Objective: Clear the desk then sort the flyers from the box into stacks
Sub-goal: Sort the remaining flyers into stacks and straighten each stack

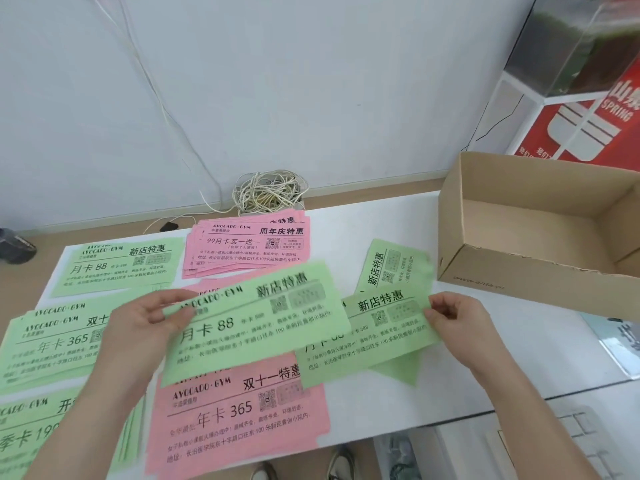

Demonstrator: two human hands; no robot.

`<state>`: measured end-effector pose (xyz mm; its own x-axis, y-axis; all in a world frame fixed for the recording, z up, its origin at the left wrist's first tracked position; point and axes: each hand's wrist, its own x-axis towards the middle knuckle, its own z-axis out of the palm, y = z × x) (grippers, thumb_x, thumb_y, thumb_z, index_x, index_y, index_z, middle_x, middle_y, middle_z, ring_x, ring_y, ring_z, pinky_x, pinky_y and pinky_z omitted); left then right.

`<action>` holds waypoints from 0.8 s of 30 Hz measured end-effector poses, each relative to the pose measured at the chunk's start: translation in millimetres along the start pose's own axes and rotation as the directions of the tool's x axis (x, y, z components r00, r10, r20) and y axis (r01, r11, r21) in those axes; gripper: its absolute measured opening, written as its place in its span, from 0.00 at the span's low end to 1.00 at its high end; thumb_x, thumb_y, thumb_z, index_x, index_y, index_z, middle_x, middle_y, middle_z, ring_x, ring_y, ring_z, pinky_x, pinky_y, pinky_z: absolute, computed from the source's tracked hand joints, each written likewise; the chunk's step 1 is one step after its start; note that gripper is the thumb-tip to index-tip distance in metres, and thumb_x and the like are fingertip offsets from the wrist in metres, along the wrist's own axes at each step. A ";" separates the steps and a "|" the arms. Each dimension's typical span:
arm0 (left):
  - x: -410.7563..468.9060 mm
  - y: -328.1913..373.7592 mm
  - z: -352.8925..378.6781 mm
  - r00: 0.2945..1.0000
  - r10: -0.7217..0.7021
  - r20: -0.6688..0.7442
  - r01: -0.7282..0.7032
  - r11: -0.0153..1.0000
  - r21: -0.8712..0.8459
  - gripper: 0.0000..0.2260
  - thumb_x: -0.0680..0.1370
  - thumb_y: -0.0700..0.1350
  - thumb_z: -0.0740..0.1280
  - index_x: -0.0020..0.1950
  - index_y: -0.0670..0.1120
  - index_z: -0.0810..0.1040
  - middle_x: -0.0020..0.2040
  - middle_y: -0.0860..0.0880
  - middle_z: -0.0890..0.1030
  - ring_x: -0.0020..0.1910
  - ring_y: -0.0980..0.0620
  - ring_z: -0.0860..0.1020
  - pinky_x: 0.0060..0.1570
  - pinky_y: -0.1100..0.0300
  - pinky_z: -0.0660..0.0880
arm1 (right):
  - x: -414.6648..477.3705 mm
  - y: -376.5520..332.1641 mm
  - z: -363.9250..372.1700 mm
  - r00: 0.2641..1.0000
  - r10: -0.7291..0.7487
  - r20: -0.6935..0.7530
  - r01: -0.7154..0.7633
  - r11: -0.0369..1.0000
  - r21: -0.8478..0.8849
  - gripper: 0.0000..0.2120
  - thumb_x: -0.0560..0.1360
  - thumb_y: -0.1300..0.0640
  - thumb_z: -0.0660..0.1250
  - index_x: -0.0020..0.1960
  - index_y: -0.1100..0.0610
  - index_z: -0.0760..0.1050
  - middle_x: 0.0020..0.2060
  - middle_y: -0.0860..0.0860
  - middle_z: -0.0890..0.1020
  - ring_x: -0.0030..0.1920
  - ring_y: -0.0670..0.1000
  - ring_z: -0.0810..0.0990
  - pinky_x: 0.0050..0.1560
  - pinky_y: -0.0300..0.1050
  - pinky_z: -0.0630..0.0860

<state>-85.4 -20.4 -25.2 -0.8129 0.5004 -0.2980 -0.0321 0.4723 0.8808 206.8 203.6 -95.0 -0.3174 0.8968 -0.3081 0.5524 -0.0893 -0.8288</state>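
Note:
My left hand (145, 327) pinches the left edge of a green flyer (256, 323) held above the desk. My right hand (460, 323) pinches the right edge of a second green flyer (374, 341) that overlaps the first. More green flyers lie under it, one turned sideways (391, 265). Sorted stacks lie on the white desk (519, 358): a green stack (114, 268) at the back left, a pink stack (249, 244) at the back, a green stack (45, 341) at the left, another green stack (31, 434) at the front left and a pink stack (239, 414) at the front. The cardboard box (519, 268) at the right looks empty.
A tangle of white cable (270, 192) lies behind the desk by the wall. A dark object (15, 245) sits at the far left. A red sign (585, 126) and a glass case (568, 46) stand at the back right. Shoes (339, 462) show below the desk's front edge.

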 end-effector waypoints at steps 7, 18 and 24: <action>20.4 -14.3 -22.2 0.994 -0.055 -0.097 0.028 0.967 -0.255 0.12 0.75 0.30 0.65 0.48 0.46 0.80 0.38 0.46 0.85 0.35 0.53 0.83 0.34 0.62 0.80 | -1.7 -31.3 11.9 0.997 -0.065 0.037 0.059 0.989 0.133 0.07 0.76 0.65 0.66 0.43 0.57 0.80 0.40 0.52 0.84 0.39 0.48 0.80 0.37 0.32 0.73; 15.8 -30.0 -61.3 0.996 -0.039 -0.077 0.018 0.968 -0.250 0.07 0.75 0.36 0.70 0.51 0.43 0.77 0.42 0.40 0.84 0.41 0.43 0.83 0.46 0.48 0.79 | -30.7 -113.5 108.5 0.932 -0.141 0.335 0.032 0.950 0.312 0.05 0.77 0.63 0.66 0.45 0.59 0.81 0.38 0.58 0.84 0.35 0.49 0.76 0.35 0.41 0.69; 25.3 -43.9 -116.5 0.990 0.025 -0.141 -0.055 0.975 -0.214 0.07 0.73 0.34 0.71 0.42 0.44 0.76 0.37 0.44 0.85 0.33 0.51 0.82 0.36 0.58 0.75 | -36.9 -143.9 169.2 0.840 -0.082 0.536 -0.109 0.943 0.315 0.12 0.80 0.53 0.62 0.48 0.56 0.82 0.41 0.55 0.85 0.38 0.52 0.76 0.37 0.42 0.70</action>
<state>-172.2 -113.0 -28.6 -0.8874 0.4047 -0.2210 -0.1108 0.2782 0.9541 8.6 110.0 -43.4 -0.7250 0.5288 -0.4413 0.3128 -0.3181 -0.8950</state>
